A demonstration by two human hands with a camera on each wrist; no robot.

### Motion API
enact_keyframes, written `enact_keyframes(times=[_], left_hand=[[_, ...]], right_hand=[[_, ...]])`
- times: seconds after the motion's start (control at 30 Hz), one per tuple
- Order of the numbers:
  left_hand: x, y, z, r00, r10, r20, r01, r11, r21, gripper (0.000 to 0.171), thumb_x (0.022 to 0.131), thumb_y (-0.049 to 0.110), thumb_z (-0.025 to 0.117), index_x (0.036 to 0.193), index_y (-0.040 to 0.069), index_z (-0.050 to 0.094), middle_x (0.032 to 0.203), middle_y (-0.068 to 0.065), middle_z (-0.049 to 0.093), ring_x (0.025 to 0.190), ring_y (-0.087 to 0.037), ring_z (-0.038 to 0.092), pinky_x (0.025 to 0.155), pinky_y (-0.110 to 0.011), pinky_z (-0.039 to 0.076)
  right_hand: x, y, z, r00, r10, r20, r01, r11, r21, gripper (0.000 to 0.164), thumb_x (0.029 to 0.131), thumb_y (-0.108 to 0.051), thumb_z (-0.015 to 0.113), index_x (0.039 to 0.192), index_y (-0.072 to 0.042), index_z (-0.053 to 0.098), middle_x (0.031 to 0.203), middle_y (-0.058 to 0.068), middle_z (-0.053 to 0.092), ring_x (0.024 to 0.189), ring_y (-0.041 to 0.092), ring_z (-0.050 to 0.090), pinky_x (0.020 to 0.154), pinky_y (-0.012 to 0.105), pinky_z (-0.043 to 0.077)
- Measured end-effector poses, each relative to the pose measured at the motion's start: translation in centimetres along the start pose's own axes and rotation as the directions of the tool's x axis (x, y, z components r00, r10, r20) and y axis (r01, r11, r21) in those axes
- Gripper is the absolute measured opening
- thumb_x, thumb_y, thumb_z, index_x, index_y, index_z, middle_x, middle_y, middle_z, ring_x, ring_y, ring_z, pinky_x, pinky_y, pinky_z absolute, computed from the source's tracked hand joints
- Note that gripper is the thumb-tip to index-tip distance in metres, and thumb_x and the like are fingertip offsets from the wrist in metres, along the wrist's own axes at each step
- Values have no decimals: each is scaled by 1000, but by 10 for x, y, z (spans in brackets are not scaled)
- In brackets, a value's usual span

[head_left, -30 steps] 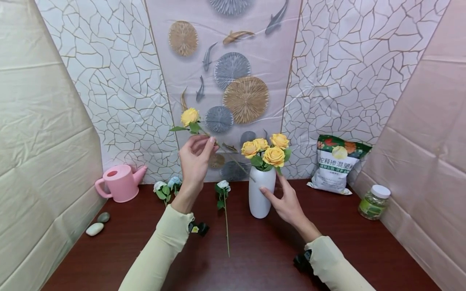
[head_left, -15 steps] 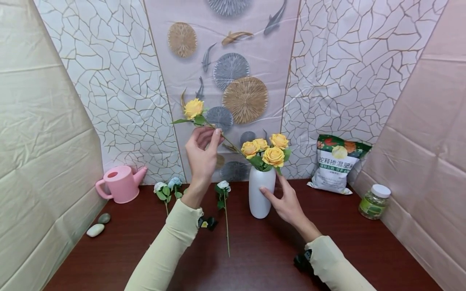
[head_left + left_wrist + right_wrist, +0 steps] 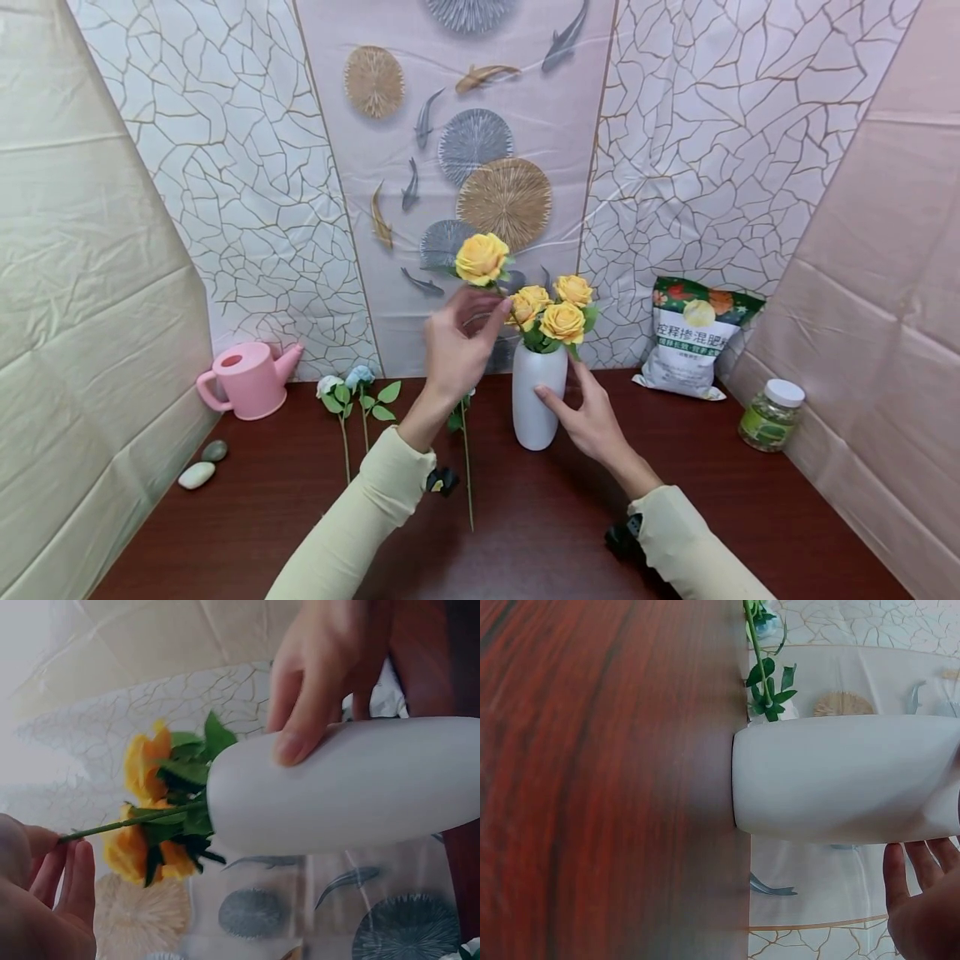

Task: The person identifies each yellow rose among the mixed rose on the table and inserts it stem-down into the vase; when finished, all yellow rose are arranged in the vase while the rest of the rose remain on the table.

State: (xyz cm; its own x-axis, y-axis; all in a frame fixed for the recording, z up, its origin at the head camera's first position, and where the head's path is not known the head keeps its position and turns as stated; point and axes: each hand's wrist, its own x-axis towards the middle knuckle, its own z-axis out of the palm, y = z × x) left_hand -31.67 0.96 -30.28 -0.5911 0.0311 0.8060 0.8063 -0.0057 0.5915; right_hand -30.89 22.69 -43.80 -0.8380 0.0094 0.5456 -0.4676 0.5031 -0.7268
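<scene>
A yellow rose [image 3: 482, 258] is pinched by its stem between the thumb and fingers of my left hand [image 3: 463, 346], just left of the white vase [image 3: 534, 404]. In the left wrist view the stem [image 3: 112, 826] slants down among the leaves at the vase's mouth; its lower end is hidden there. Several yellow roses [image 3: 563, 322] fill the vase. My right hand [image 3: 596, 415] holds the vase's right side, thumb [image 3: 292, 742] across the front and fingers behind. The right wrist view shows the vase upright on the table.
White and blue flowers [image 3: 361, 377] lie left of my left forearm, and another stem [image 3: 468, 467] lies beside it. A pink watering can [image 3: 251, 379] and two stones [image 3: 197, 474] are far left. A fertilizer bag [image 3: 686, 342] and lidded jar [image 3: 771, 417] stand right.
My left hand has moved right with the yellow rose, bringing its stem steeper and its lower end to the vase's mouth. The right hand and vase have stayed put.
</scene>
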Motion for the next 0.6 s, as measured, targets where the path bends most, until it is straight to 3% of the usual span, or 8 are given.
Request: enact_keyframes(times=[0.17,0.3,0.43,0.6], left_hand=[[-13,-4,8,996,1,90,-7,998,64,22,93,23,74,114,18,71,99,-2,78,92,-13,76,79,-31,62],[-21,-10,15,993,-38,113,17,983,185,20,92,26,75,112,25,72,95,4,79,88,-5,75,76,-26,62],[-27,-17,20,989,-99,112,60,950,305,12,91,28,76,102,22,75,92,3,78,85,-8,75,74,-30,62],[-32,-24,21,975,-182,124,121,913,390,17,89,33,77,101,21,78,96,2,78,88,-17,76,76,-37,62]], right_hand=[[0,0,0,1000,6,-2,-6,1000,4,80,91,-46,72,157,-34,28,153,2,47,135,22,52,105,51,49],[0,0,0,1000,8,6,-8,1000,6,80,92,-47,71,157,-37,25,154,1,46,135,22,52,103,53,50],[0,1,0,1000,-9,12,8,999,34,78,92,-44,72,156,-39,27,148,1,52,130,23,56,101,55,51],[0,2,0,1000,-28,13,28,999,44,78,92,-41,73,155,-43,28,142,-3,56,125,19,59,98,52,53]])
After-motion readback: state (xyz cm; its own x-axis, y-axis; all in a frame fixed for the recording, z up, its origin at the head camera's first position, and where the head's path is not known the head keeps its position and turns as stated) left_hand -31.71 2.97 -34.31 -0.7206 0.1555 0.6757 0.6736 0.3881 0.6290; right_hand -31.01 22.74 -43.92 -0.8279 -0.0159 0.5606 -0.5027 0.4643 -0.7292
